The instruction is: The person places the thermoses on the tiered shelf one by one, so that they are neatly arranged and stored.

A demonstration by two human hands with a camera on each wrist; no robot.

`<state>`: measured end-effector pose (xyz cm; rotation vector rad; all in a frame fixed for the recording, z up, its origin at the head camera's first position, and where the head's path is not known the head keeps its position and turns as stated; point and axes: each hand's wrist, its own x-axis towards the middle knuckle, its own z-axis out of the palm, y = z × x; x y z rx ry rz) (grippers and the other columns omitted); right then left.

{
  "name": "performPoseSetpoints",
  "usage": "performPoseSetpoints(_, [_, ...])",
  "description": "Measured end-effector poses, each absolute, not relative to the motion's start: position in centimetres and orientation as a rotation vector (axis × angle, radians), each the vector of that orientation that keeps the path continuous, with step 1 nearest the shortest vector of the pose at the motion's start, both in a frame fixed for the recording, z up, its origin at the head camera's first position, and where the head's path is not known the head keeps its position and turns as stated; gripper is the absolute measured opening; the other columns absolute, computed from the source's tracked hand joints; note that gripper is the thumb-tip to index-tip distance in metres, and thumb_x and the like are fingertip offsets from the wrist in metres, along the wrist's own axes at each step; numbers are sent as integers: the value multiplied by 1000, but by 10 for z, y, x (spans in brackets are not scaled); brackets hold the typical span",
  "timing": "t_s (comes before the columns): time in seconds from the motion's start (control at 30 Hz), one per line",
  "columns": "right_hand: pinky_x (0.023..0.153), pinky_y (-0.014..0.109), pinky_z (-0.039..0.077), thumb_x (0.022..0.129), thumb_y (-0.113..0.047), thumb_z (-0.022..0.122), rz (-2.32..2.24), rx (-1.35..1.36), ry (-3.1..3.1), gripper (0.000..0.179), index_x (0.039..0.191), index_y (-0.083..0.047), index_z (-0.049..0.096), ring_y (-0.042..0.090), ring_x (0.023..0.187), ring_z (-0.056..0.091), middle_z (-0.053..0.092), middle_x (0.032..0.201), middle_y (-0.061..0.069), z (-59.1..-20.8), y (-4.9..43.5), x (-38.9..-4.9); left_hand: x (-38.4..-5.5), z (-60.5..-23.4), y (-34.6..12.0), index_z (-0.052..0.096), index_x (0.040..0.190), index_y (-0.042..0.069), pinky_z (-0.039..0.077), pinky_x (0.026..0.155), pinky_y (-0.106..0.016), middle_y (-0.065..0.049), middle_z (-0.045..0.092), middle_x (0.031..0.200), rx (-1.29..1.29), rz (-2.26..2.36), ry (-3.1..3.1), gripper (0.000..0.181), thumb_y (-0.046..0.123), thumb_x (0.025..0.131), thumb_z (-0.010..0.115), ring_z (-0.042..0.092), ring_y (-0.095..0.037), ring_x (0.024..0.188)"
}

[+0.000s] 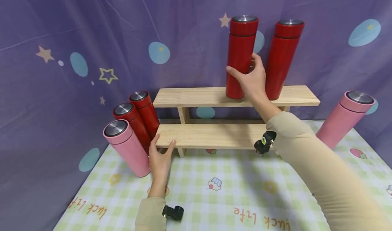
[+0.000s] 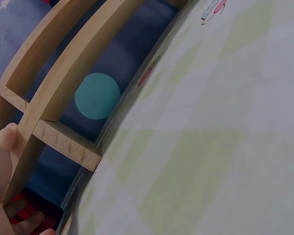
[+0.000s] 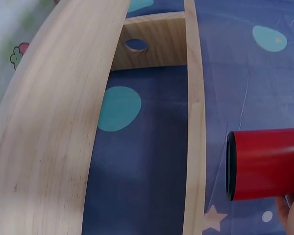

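My right hand (image 1: 252, 77) grips a red thermos bottle (image 1: 242, 50) with a steel-topped lid, upright over the upper board of a two-tier wooden shelf (image 1: 196, 97). In the right wrist view a gap shows between the base of this red bottle (image 3: 267, 164) and the board. Just right of it, a second red bottle (image 1: 284, 54) stands on the upper board. My left hand (image 1: 160, 161) holds the left front corner of the lower board (image 1: 208, 135). In the left wrist view its thumb (image 2: 7, 136) lies against the board, with the other fingers around the end.
Left of the shelf stand two red bottles (image 1: 130, 118) (image 1: 147, 110) and a pink bottle (image 1: 130, 149), close to my left hand. Another pink bottle (image 1: 344, 118) stands at the right, beyond my right sleeve. A checked cloth (image 1: 196, 197) covers the table; a purple curtain (image 1: 190, 19) hangs behind.
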<state>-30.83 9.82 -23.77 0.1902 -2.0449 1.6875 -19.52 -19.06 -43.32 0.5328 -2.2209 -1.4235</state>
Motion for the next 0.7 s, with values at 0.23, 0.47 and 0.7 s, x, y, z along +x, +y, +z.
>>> performPoseSetpoints(0.23, [99,33,45,80,-47,79,1599,117,-2135,87,148,-14,37,17,124,48,51,138,6,-241,97,-321,-195,-433,-191,45,147,22,34,105,-56,-11,44,147,544,-1409,-2231,75,51,84,75,45,-33,131])
performPoseSetpoints(0.47, [99,32,45,80,-46,79,1578,93,-2146,86,147,-11,39,18,121,51,54,135,8,-246,99,-329,-194,-434,-191,46,146,22,35,104,-55,-12,45,146,543,-1389,-2236,74,51,84,75,45,-34,130])
performPoseSetpoints(0.7, [101,32,44,80,-46,79,1574,106,-2172,88,149,-11,38,19,123,51,54,138,8,-248,100,-333,-195,-434,-190,46,146,22,34,105,-55,-13,46,146,544,-1382,-2239,74,50,85,76,45,-34,130])
